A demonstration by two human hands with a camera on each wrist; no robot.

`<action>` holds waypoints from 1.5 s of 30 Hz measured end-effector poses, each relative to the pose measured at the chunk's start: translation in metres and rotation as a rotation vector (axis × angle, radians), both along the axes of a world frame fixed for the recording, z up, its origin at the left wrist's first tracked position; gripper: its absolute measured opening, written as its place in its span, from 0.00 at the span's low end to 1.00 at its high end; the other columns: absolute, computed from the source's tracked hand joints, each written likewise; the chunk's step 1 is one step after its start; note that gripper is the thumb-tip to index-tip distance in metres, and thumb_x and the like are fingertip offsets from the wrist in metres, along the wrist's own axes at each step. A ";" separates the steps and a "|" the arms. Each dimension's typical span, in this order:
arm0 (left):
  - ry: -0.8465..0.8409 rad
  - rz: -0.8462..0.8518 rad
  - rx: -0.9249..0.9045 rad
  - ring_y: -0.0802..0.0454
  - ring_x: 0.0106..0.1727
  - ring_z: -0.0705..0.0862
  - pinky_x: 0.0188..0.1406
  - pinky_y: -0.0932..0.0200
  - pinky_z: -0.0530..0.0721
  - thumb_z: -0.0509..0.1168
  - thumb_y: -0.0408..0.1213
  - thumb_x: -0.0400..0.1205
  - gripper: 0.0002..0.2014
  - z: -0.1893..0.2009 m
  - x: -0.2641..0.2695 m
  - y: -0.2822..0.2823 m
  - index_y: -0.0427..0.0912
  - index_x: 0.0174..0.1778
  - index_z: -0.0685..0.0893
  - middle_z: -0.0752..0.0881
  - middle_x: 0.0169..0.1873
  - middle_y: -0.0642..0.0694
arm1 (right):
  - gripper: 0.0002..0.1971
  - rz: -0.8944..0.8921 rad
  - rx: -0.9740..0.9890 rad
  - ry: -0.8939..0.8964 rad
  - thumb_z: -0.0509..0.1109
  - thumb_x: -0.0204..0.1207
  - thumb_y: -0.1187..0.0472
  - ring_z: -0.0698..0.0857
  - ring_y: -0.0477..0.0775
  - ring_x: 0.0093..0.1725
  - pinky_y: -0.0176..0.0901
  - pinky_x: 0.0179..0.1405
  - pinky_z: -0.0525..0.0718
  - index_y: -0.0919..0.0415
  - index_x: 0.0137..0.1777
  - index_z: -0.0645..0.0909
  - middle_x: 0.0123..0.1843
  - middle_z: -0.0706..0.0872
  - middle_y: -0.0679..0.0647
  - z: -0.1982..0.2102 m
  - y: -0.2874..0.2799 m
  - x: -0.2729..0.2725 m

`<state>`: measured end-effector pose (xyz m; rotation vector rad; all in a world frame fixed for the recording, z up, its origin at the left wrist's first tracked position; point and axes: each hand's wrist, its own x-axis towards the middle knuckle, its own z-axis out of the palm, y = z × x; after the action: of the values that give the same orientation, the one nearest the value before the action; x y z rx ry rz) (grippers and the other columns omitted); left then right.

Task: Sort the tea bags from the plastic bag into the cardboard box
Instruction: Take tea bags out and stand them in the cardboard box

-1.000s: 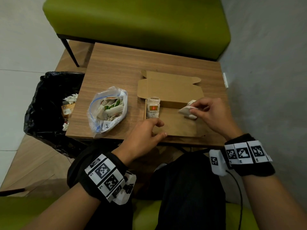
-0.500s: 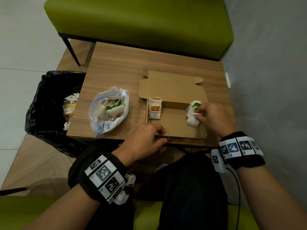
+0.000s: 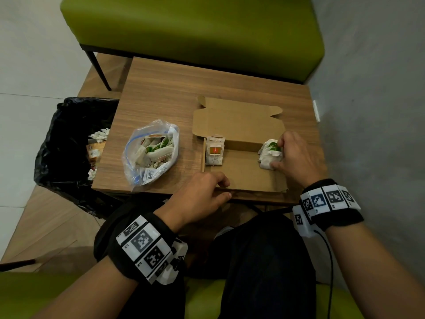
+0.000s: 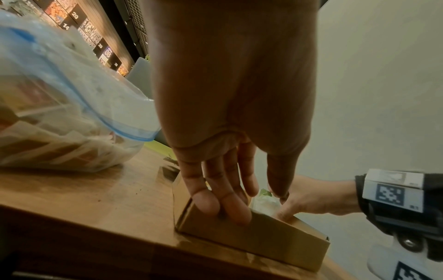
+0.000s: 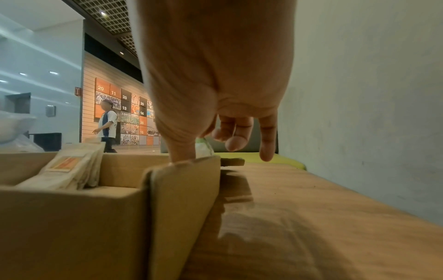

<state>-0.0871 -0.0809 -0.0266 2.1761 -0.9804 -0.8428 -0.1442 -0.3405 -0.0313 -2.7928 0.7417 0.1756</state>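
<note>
Wooden table's near edge: my right hand (image 3: 296,157) is now pressing green tea bags (image 3: 269,155) into the cardboard box's (image 3: 243,178) right end; left hand (image 3: 202,196) is gripping its front wall.

Green-tagged bags down at the box's right end

My right hand (image 3: 296,157) has carried the tea bags with green tags (image 3: 269,154) down from above the cardboard box (image 3: 243,176) and now presses them against its right wall, thumb on the near side, fingers over the top; a second ago they were held clear of the floor.
</note>
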 end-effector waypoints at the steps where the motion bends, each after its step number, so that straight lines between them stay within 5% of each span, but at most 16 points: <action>1: 0.001 -0.002 0.001 0.65 0.41 0.82 0.37 0.70 0.74 0.67 0.47 0.84 0.14 0.000 0.000 0.000 0.53 0.65 0.81 0.79 0.39 0.61 | 0.24 -0.014 -0.003 -0.002 0.83 0.65 0.59 0.76 0.55 0.49 0.50 0.42 0.75 0.53 0.52 0.70 0.52 0.75 0.52 0.000 0.000 0.001; 15: -0.057 0.033 -0.071 0.66 0.40 0.82 0.37 0.73 0.75 0.67 0.47 0.84 0.12 0.029 0.004 0.013 0.54 0.62 0.82 0.83 0.47 0.62 | 0.23 0.006 0.054 -0.033 0.82 0.64 0.52 0.76 0.52 0.48 0.46 0.37 0.71 0.50 0.52 0.71 0.54 0.75 0.49 0.028 0.011 -0.004; 20: -0.281 0.253 -0.138 0.65 0.40 0.77 0.39 0.72 0.71 0.69 0.42 0.81 0.05 0.063 0.030 0.049 0.53 0.52 0.85 0.79 0.40 0.60 | 0.17 0.115 0.099 -0.174 0.77 0.72 0.56 0.75 0.51 0.55 0.48 0.50 0.76 0.51 0.56 0.73 0.55 0.72 0.47 0.051 0.051 0.006; 24: -0.528 0.387 0.071 0.47 0.58 0.75 0.55 0.53 0.74 0.71 0.43 0.80 0.09 0.067 0.058 0.086 0.48 0.54 0.87 0.79 0.54 0.47 | 0.11 0.271 0.099 -0.164 0.72 0.77 0.53 0.71 0.47 0.57 0.44 0.51 0.73 0.48 0.58 0.77 0.55 0.71 0.46 0.058 0.100 0.026; 28: -0.461 0.375 0.303 0.38 0.68 0.77 0.62 0.40 0.78 0.72 0.48 0.79 0.18 0.057 0.069 0.104 0.49 0.63 0.84 0.77 0.70 0.41 | 0.11 0.430 0.119 -0.217 0.71 0.78 0.49 0.70 0.48 0.61 0.45 0.55 0.75 0.48 0.58 0.81 0.56 0.70 0.46 0.055 0.148 0.050; 33: -0.402 0.398 0.287 0.41 0.56 0.85 0.51 0.44 0.85 0.72 0.49 0.78 0.18 0.044 0.066 0.107 0.49 0.62 0.83 0.87 0.57 0.42 | 0.11 0.453 0.040 -0.281 0.72 0.78 0.50 0.70 0.55 0.69 0.53 0.61 0.77 0.48 0.59 0.83 0.67 0.73 0.52 0.045 0.188 0.075; 45: -0.413 0.407 0.263 0.41 0.59 0.85 0.53 0.44 0.85 0.73 0.47 0.77 0.23 0.035 0.064 0.111 0.47 0.67 0.81 0.88 0.60 0.44 | 0.08 0.452 -0.147 0.056 0.73 0.76 0.59 0.58 0.67 0.83 0.74 0.75 0.65 0.53 0.54 0.88 0.84 0.62 0.60 0.025 0.215 0.101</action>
<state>-0.0232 0.0299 0.0082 2.7191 -0.5878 -0.3491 -0.0430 -0.1259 -0.0059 -3.0666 0.1249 0.2899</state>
